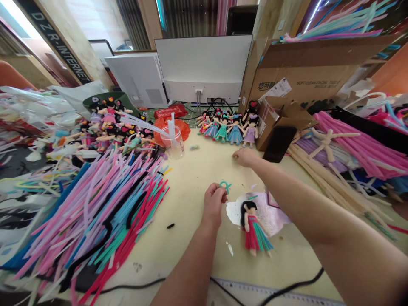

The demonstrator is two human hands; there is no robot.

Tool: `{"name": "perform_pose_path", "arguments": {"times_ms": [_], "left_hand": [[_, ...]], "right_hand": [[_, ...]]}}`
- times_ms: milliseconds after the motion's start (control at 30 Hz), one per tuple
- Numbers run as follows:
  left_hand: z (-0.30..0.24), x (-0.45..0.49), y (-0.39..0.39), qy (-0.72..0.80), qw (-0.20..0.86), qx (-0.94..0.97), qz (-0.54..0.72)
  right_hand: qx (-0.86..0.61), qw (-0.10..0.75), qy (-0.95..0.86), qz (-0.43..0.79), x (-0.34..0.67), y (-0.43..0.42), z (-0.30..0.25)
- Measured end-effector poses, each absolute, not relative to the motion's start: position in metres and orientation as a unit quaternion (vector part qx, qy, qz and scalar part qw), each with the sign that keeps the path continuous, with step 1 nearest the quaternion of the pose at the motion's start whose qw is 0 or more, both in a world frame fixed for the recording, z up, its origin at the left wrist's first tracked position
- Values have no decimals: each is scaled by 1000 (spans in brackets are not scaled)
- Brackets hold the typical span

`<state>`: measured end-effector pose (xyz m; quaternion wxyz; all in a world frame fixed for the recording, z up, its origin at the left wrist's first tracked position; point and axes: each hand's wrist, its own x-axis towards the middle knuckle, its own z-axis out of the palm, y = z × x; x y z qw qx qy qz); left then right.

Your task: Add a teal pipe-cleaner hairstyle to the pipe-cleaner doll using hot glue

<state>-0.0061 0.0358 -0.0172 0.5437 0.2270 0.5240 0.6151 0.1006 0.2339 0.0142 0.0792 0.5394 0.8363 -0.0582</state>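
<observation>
My left hand (pixel 214 203) is closed in a pinch on a small teal pipe-cleaner loop (pixel 225 185), held just above the yellow table (pixel 191 191). My right hand (pixel 244 157) reaches forward and rests on the table with its fingers curled; whether they hold anything is hidden. A small pipe-cleaner doll (pixel 254 229) with black hair and a red and teal skirt lies on a pale pink sheet (pixel 270 214) just right of my left hand. A row of finished dolls (pixel 228 125) stands beyond my right hand.
A large heap of coloured pipe cleaners (pixel 95 212) covers the left side, with more dolls (pixel 111 127) behind it. A plastic cup (pixel 174 142), a black phone (pixel 280 143), cardboard boxes (pixel 302 72), a monitor back (pixel 204 68) and pink and beige pipe-cleaner bundles (pixel 350 148) crowd the rear and right.
</observation>
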Motion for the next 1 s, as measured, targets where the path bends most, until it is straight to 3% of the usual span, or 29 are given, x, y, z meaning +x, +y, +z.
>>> {"name": "perform_pose_path", "arguments": {"times_ms": [167, 1000], "left_hand": [[-15, -5, 35, 501, 555, 224, 625], [-12, -6, 33, 499, 554, 222, 628]], "right_hand": [[541, 43, 840, -31, 117, 205, -19], [560, -4, 827, -48, 128, 199, -33]]}}
